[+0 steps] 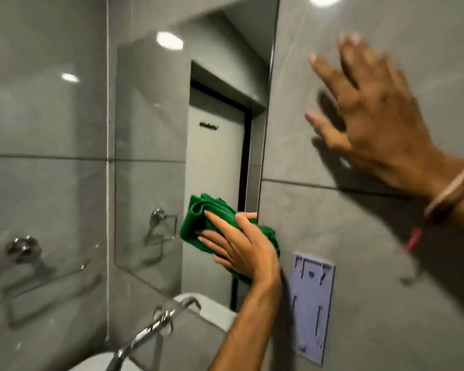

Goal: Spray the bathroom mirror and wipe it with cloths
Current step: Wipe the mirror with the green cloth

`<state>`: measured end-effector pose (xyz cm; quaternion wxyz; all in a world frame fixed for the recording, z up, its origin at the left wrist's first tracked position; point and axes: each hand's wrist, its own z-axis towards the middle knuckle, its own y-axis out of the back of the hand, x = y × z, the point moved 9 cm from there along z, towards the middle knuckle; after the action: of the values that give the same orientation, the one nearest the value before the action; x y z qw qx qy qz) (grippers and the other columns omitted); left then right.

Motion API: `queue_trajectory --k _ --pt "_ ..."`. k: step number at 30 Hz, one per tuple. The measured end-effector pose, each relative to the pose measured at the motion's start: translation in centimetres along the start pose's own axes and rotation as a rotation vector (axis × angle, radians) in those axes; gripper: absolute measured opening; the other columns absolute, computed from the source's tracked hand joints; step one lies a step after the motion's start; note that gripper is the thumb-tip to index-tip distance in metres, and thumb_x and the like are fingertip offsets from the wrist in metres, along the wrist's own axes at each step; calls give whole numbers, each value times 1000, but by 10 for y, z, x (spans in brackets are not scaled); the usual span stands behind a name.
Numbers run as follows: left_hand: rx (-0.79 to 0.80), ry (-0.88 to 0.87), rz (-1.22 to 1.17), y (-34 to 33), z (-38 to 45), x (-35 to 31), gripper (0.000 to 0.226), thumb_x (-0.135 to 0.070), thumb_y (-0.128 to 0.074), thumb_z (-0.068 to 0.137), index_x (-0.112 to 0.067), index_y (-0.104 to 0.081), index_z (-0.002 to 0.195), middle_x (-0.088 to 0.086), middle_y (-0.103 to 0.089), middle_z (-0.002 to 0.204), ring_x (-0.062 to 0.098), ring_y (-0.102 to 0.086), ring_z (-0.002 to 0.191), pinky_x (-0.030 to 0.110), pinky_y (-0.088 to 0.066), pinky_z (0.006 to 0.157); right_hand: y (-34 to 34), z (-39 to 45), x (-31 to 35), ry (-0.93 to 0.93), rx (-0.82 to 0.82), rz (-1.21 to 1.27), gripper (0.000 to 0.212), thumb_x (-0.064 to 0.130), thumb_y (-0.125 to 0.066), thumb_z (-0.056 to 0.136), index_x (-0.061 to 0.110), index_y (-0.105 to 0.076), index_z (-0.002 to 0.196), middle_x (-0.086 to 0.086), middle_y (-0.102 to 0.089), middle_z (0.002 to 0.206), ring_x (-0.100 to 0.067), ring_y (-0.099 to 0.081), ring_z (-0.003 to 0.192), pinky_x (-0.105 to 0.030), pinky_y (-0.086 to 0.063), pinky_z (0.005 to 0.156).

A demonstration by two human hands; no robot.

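Under the left hand (241, 247), flat and not clenched, the green cloth (194, 226) is pressed on the mirror (150, 156); the right hand (373, 116) is released, spread at the wall (332, 231).

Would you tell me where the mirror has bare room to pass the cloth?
The mirror is bare above and left of the cloth, up to its top and left edges. The lower right is crowded: the left hand presses the cloth there, with the tap just below.
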<state>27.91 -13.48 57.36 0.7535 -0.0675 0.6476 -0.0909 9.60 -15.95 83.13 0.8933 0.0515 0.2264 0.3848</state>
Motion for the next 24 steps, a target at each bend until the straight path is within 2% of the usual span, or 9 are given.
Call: queue_trajectory --k 4,6,8,10,12,15,18,21,24 --pt "67 -350 -182 -35 19 -188 65 -22 -43 101 -19 -15 159 9 -14 170 19 -6 159 44 -7 125 35 -24 -42 -91 -148 323 68 49 -45 99 32 -31 164 -8 -40 168 -26 -34 158 -35 -29 126" --pt "191 -561 -260 -56 -3 -275 66 -15 -42 99 -17 -17 159 10 -20 169 22 -14 158 43 -10 126 39 -25 -62 -215 -180 537 58 45 -46 103 38 -35 160 2 -48 162 -14 -44 150 -18 -32 119" --pt "341 -831 -312 -69 -43 -344 67 -9 -41 96 -12 -17 159 15 -24 167 29 -26 154 42 -20 127 51 -18 -84 -375 -247 817 51 37 -48 109 36 -39 158 1 -52 160 -7 -50 144 -16 -37 119" --pt "511 -1131 -277 -79 -94 -373 69 -5 -42 94 -4 -16 158 20 -25 165 34 -30 152 45 -24 126 53 -15 -104 -582 -312 1281 51 40 -48 108 29 -42 157 -5 -53 160 -10 -56 140 -30 -46 118" --pt "648 -1455 -192 -85 -148 -361 66 -4 -45 94 6 -20 154 25 -24 164 35 -27 153 49 -24 126 66 -15 -104 -697 -375 1647 49 51 -55 101 25 -62 141 -2 -70 141 -12 -72 121 -31 -58 102" --pt "642 -1774 -36 -78 -206 -314 72 -25 -51 95 5 -24 153 22 -26 164 30 -26 154 46 -27 125 79 -48 -117 -934 -622 1725 25 36 -79 89 18 -79 106 4 -84 98 -9 -81 88 -34 -66 89" --pt "692 -1676 -74 -51 -217 -269 96 -39 -70 87 4 -17 156 17 -20 167 24 -15 158 42 -21 128 77 -103 -115 -1125 -637 1646 21 23 -80 90 14 -76 109 -2 -83 98 -16 -82 86 -46 -68 83" --pt "907 -1125 -192 -31 -195 -207 109 -62 -72 73 -21 -19 159 -1 -32 165 6 -28 153 32 -30 125 72 -175 -98 -1207 -630 1693 11 21 -74 94 17 -77 104 -4 -85 99 -20 -84 88 -41 -67 64" --pt "1238 -584 -296 -25 -198 -118 83 -45 -82 67 -30 -51 142 -6 -71 127 5 -67 118 23 -55 96 62 -249 -70 -1310 -624 1759 21 22 -71 94 17 -76 114 -7 -83 113 -22 -82 99 -44 -68 74"
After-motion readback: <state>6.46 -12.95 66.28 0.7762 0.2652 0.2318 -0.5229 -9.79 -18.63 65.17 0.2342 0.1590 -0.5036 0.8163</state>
